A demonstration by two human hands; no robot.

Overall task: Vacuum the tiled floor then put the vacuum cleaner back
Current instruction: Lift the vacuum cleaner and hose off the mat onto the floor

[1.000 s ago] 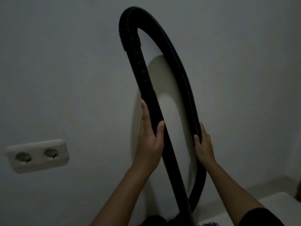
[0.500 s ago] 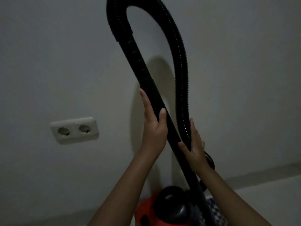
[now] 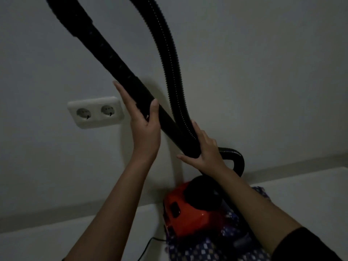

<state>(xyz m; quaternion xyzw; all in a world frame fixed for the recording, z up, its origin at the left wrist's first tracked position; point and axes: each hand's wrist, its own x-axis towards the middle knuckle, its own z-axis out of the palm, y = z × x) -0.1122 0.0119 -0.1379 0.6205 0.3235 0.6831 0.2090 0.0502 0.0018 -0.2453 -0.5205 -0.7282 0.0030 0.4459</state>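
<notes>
Black and long, the stiff tube (image 3: 109,59) of the vacuum cleaner (image 3: 190,217) lies on a slant. Its top end points to the upper left of the frame and goes out of the picture. Its low end points down to the red vacuum cleaner at the bottom middle.

The ribbed hose (image 3: 170,59) comes down from the top middle. It crosses the tube near the middle of the frame, then makes a small loop on the right, just above the red body.

The left hand (image 3: 146,132) holds the tube in the middle of the frame, with its fingers straight up one side and its thumb on the other. The right hand (image 3: 207,151) is a bit lower and to the right. Its fingers are curled round the hose where it crosses the tube, and its thumb sticks out.

A white double socket (image 3: 96,112) sits on the grey wall (image 3: 263,72) at the middle left. The vacuum cleaner rests on a dotted cloth (image 3: 207,249) on the pale floor (image 3: 310,189). A thin cord (image 3: 148,243) lies beside it.
</notes>
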